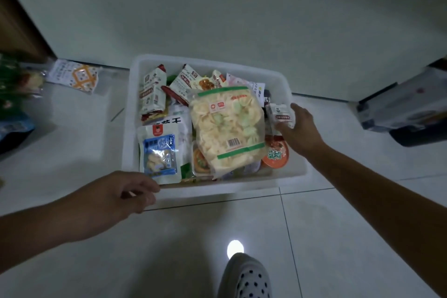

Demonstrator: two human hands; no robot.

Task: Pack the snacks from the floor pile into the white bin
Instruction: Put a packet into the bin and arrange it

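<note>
The white bin (pixel 130 113) stands on the tiled floor against the wall, filled with several snack packs. A large clear bag of pale chips (pixel 226 128) lies on top in the middle. A blue and white pouch (pixel 159 150) leans at the front left corner. My right hand (pixel 298 128) reaches into the bin's right side and holds a small white packet (pixel 280 115). My left hand (pixel 125 192) hovers by the bin's front left rim with loosely curled fingers, holding nothing. The floor pile (pixel 14 94) lies blurred at the far left edge.
A white and orange packet (pixel 77 77) lies on the floor by the wall, left of the bin. A dark appliance or box (pixel 406 111) sits at the right edge. My polka-dot slipper (pixel 244 278) is at the bottom. A brown door frame stands at upper left.
</note>
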